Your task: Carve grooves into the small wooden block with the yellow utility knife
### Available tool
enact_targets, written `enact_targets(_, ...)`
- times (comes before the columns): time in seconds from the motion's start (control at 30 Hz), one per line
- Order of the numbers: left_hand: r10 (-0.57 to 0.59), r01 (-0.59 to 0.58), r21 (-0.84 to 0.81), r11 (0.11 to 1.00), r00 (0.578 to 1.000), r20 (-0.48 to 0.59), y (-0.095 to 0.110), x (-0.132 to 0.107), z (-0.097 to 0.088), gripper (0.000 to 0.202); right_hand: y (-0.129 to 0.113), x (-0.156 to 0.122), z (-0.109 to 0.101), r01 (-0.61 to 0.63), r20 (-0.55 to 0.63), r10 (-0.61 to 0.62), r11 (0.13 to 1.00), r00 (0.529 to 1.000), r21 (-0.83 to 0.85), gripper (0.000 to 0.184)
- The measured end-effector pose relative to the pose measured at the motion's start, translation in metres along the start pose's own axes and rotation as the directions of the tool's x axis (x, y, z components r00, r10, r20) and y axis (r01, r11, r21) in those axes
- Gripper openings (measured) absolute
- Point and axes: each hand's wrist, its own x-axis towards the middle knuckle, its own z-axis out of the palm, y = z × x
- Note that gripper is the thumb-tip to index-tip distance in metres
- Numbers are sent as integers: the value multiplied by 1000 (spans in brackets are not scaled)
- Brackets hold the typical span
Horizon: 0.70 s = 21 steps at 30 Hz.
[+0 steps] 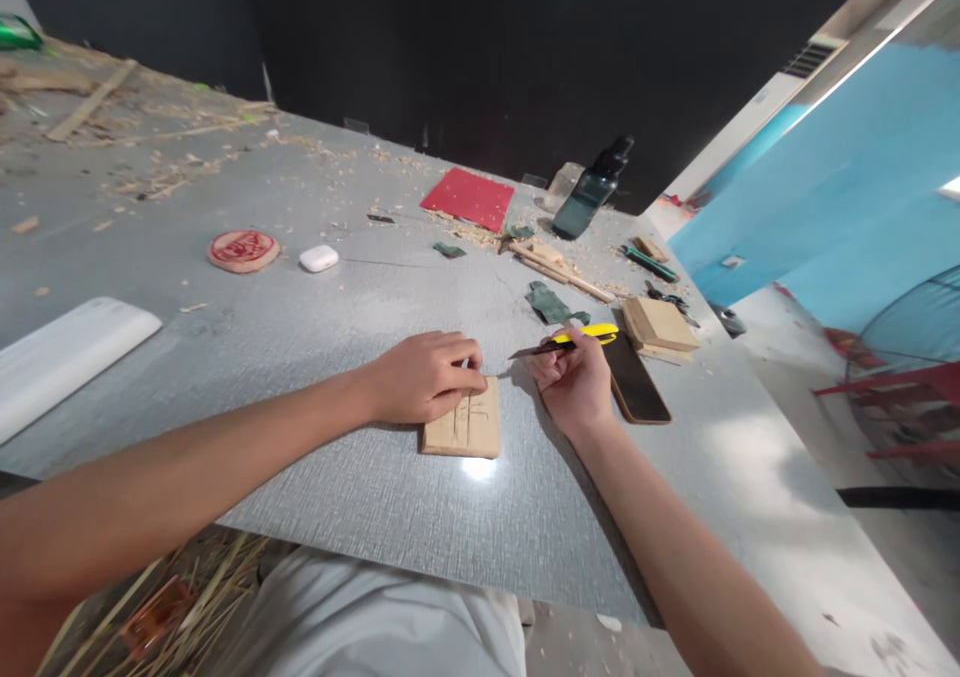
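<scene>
On the head camera I see my left hand (424, 377) pressed flat-curled on a wood block (465, 422) near the table's (337, 317) front edge, fingers bent over its top end. My right hand (574, 382) just right of it closes around a yellow knife (566, 342), blade pointing left above the block. A phone (637, 382) lies beside that hand.

Left hand (424, 377): bare, no glove, ring or watch | Right hand (576, 387): bare, likewise unadorned | Forearms: both uncovered to the frame edge, no sleeve visible | Lap: pale, off-white garment (375, 622), softly creased, at the lower frame edge
</scene>
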Motion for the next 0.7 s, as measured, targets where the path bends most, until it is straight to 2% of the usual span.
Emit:
enact_targets(0.37, -16, 16, -9, 1000, 1000, -6, 0, -1, -1, 17, 0, 1, -3, -13, -4, 14, 999, 1000, 33, 22)
enact_targets(0.5, -27, 26, -35, 999, 999, -27, 1, -1, -2, 19, 1, 1, -3, -13, -5, 13, 999, 1000, 42, 22)
enact_targets(0.7, -43, 43, 0, 999, 999, 1, 2, 0, -3, 24, 0, 0, -2, -13, -8, 13, 999, 1000, 39, 23)
